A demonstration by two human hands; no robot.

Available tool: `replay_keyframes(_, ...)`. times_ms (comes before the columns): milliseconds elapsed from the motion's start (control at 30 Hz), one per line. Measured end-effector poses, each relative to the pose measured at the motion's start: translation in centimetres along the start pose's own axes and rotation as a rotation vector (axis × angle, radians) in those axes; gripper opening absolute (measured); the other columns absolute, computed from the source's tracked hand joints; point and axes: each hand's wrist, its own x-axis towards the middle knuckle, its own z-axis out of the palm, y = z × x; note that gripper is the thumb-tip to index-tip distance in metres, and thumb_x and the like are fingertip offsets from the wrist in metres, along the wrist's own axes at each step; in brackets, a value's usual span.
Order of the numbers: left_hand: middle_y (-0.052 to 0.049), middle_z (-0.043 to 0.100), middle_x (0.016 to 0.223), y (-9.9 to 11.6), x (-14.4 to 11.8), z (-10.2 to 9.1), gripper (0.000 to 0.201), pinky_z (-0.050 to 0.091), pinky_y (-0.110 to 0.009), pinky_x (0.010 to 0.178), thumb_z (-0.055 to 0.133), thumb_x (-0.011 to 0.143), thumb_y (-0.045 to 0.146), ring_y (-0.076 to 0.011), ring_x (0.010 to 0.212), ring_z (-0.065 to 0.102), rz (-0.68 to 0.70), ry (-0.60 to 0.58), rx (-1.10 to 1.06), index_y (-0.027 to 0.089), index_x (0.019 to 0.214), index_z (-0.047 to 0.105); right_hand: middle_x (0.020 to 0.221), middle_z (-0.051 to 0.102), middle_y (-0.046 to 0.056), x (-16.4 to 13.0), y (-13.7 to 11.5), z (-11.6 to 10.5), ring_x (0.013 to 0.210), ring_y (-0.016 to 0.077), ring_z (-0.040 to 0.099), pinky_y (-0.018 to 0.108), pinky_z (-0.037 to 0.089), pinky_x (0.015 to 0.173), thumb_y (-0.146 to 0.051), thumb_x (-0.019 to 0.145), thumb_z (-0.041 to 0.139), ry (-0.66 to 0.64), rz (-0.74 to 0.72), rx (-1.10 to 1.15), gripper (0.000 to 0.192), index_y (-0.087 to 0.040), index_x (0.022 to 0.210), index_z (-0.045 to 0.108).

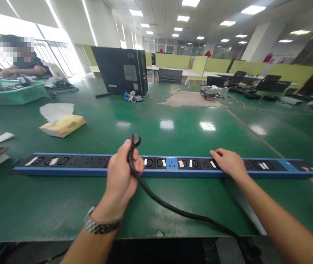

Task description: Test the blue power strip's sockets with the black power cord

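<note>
Far left on green desk [63, 205]: tissue pack [62, 125], well apart from the work. Across the near desk: long blue power strip [90, 170], sockets facing up. Left hand [122, 176], grip clamped on black plug [134, 140], held above the strip's middle with cable [173, 209] trailing back toward the desk edge. Right hand [228, 162], grip apart, fingers flat on the strip, apparently steadying it.

Bare forearms, a silver link wristwatch [100, 224] on the left.
</note>
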Motion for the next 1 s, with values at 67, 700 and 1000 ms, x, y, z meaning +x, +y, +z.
replay_keyframes(67,0.007,0.034,0.031,0.4,1.0,-2.6,0.042,0.025,-0.019,0.034,0.057,0.082,0.045,-0.0064,0.029,0.034,-0.153,0.06,0.074,0.019,0.051,0.043,0.101,0.072,0.006,-0.1,-0.1,0.0,0.09,0.0267,0.065,0.033,0.042,0.07,-0.062,0.088,0.031,-0.004,-0.001,0.011,0.053,-0.028,0.097,0.072)
replay_keyframes(700,0.004,0.041,0.034,-2.6,-0.7,-3.3,0.051,0.024,-0.019,0.038,0.055,0.078,0.06,-0.0067,0.033,0.035,-0.199,0.042,0.531,0.018,0.051,0.047,0.099,0.073,0.005,0.1,0.2,0.5,0.09,0.0257,0.065,0.033,0.041,0.07,-0.058,0.087,0.036,0.048,-0.003,0.052,0.049,-0.027,0.095,0.073)
replay_keyframes(1000,0.005,0.034,0.031,-6.7,-0.8,2.9,0.053,0.013,-0.021,0.037,0.054,0.076,0.061,-0.0045,0.029,0.024,-0.362,-0.155,0.42,0.018,0.046,0.047,0.097,0.073,0.003,-0.1,-0.2,0.1,0.089,0.0236,0.065,0.031,0.041,0.068,-0.057,0.087,0.037,0.043,0.015,0.052,0.046,-0.028,0.091,0.072)
